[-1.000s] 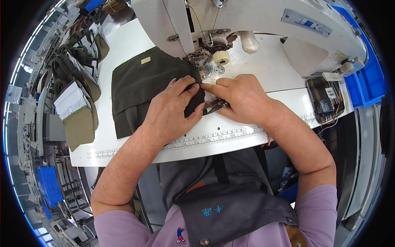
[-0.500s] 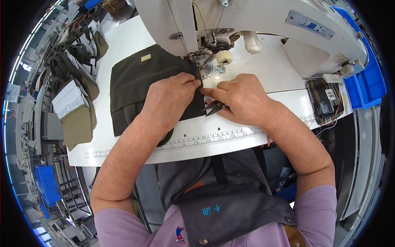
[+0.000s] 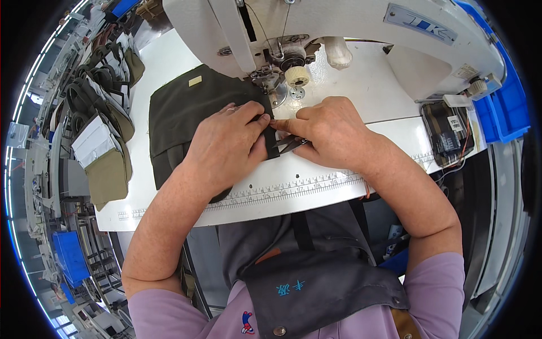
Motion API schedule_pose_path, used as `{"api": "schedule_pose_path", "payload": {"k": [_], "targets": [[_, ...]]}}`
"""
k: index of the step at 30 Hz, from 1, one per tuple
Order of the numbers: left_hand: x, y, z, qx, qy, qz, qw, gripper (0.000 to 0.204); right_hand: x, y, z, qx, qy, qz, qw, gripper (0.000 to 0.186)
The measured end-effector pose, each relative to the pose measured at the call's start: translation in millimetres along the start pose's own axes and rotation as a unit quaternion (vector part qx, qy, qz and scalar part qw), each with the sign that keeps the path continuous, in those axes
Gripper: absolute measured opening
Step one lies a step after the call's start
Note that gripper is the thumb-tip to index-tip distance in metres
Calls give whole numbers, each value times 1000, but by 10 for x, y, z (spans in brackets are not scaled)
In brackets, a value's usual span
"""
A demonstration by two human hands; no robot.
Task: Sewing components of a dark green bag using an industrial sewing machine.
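A dark olive fabric piece [image 3: 180, 107] with a small tan label lies on the white sewing table [image 3: 316, 186], its right edge by the presser foot [image 3: 270, 76] of the white sewing machine [image 3: 339, 22]. My left hand [image 3: 226, 147] lies on the fabric, thumb and forefinger pinching its right edge. My right hand [image 3: 333, 133] meets it fingertip to fingertip at that edge. Small dark thread snips [image 3: 291, 143] stick out from under the right palm, held in that hand.
Stacked olive and grey fabric pieces [image 3: 104, 152] sit left of the table. A control box with wires [image 3: 443, 135] and blue bins [image 3: 508, 107] are at the right. A printed ruler [image 3: 293, 189] runs along the table's front edge.
Both hands keep the same pinch on the fabric edge just in front of the presser foot. They have shifted only slightly.
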State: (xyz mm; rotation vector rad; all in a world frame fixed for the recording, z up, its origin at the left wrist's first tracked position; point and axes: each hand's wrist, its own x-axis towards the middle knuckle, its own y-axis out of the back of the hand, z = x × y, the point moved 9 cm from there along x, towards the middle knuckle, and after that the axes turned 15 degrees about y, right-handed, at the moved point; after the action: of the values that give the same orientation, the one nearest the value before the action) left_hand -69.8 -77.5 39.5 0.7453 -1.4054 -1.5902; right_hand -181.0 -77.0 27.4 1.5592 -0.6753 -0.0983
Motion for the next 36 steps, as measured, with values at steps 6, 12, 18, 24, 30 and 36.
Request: {"api": "schedule_pose_path", "payload": {"k": [6, 12, 18, 24, 30, 36], "targets": [[-202, 30, -90, -126, 29, 66, 989, 49, 18, 53, -31, -5, -11, 19, 1000, 40], [-157, -34, -143, -122, 26, 69, 990, 47, 43, 12, -87, -42, 12, -2, 999, 46], [2, -17, -257, -135, 29, 66, 988, 43, 131, -16, 18, -73, -19, -18, 997, 51], [239, 10, -390, -150, 25, 94, 984, 38, 97, -50, 112, -73, -55, -15, 996, 52], [372, 35, -467, -155, 33, 103, 982, 30, 53, -5, 174, -36, -79, -4, 996, 50], [354, -5, -514, -138, 42, 97, 985, 33, 12, 34, 244, 6, -82, 37, 996, 45]]}}
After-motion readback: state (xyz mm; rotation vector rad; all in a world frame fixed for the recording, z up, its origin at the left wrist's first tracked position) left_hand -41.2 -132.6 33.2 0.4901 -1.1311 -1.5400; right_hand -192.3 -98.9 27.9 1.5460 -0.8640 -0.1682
